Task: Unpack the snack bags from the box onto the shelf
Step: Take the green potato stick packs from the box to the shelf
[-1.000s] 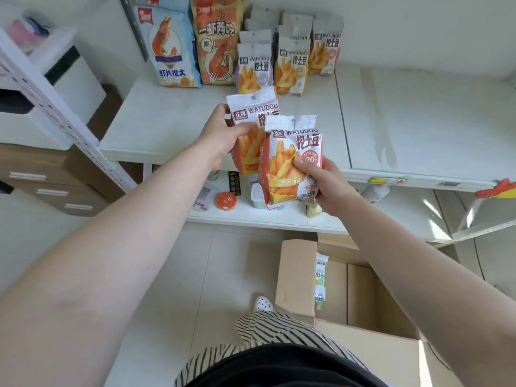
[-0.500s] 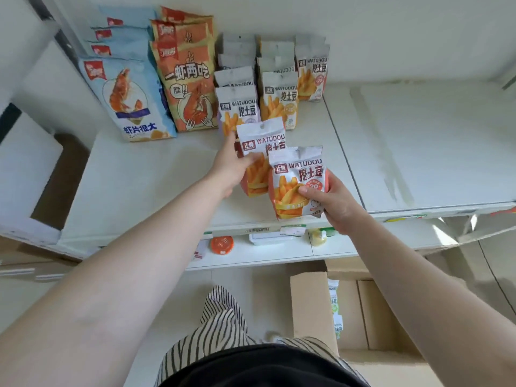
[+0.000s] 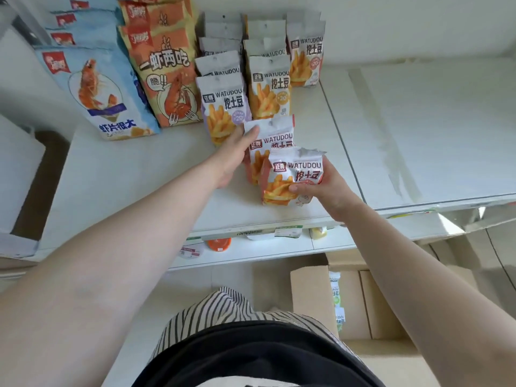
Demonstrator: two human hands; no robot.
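Orange fries show on both WATUDOU bags we hold at mid-frame over the white shelf [image 3: 139, 174]. Our left hand [image 3: 233, 157] has its grip clamped on the rear snack bag [image 3: 268, 138], just in front of the standing WATUDOU rows [image 3: 245, 79]. Our right hand [image 3: 324, 185] clamps the front snack bag [image 3: 293, 177], which overlaps the rear one. At upper left stand blue and orange shrimp-chip bags [image 3: 106, 93]. The cardboard box [image 3: 310, 297] sits at lower right, one green bag [image 3: 336, 297] inside.
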